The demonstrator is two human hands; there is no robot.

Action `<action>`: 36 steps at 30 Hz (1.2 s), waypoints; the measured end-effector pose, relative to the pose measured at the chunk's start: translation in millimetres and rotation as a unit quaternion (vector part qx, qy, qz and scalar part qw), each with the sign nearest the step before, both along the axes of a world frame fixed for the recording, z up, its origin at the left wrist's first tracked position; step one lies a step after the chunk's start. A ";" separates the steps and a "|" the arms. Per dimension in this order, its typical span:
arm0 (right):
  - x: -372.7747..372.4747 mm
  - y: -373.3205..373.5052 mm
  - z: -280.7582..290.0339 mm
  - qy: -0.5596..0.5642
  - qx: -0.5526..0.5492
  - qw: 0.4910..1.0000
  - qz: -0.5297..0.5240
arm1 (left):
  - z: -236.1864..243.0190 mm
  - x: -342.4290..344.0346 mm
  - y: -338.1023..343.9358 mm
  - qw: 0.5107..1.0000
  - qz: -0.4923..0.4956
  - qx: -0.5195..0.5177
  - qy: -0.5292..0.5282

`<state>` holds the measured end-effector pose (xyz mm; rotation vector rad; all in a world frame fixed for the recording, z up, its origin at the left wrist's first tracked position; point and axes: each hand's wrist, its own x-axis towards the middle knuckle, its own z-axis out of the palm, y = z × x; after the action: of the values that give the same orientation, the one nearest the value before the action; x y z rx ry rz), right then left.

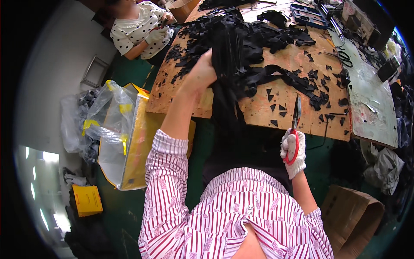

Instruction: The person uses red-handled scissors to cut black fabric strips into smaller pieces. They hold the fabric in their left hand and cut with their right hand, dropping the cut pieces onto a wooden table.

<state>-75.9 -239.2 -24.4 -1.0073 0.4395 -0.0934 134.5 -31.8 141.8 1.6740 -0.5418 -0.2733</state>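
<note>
My bare left hand [204, 71] is raised at the near side of the wooden table and closed on a bundle of black fabric strips [228, 56]. The strips drape down past the table's front edge. Their upper part merges with a heap of black fabric [263, 36], so I cannot tell where one ends. In a white knit glove, my right hand [294, 153] grips red-handled scissors [295, 129] just off the table's front edge. The scissors' blades point away from me, over the wood, apart from the fabric.
Small black triangular offcuts [282, 114] lie scattered over the wooden table [254, 108]. A blue tray [308, 16] sits at the far right. Across the table's left corner, a person [144, 32] in a dotted top handles a tool. A yellow bag [142, 142] and a cardboard box [351, 220] stand below.
</note>
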 end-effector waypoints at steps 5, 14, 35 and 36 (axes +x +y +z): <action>-5.8 1.6 5.8 0.018 0.005 1.000 -0.024 | 54.4 21.4 3.8 0.983 0.020 0.030 -0.179; -15.1 -4.3 -7.1 0.025 0.010 0.999 -0.036 | 112.7 53.7 14.0 0.869 0.220 0.172 -0.409; -40.3 -27.0 7.3 -0.072 0.072 0.976 -0.192 | 142.0 17.4 -43.6 0.770 0.037 0.164 -0.615; -44.8 -28.3 11.2 -0.085 0.075 0.969 -0.220 | 138.9 20.8 -48.7 0.855 0.008 0.132 -0.501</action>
<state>-120.7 -267.5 -13.2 -0.7326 0.4990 -0.5335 155.3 -80.5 280.7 2.0183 -1.3014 0.6231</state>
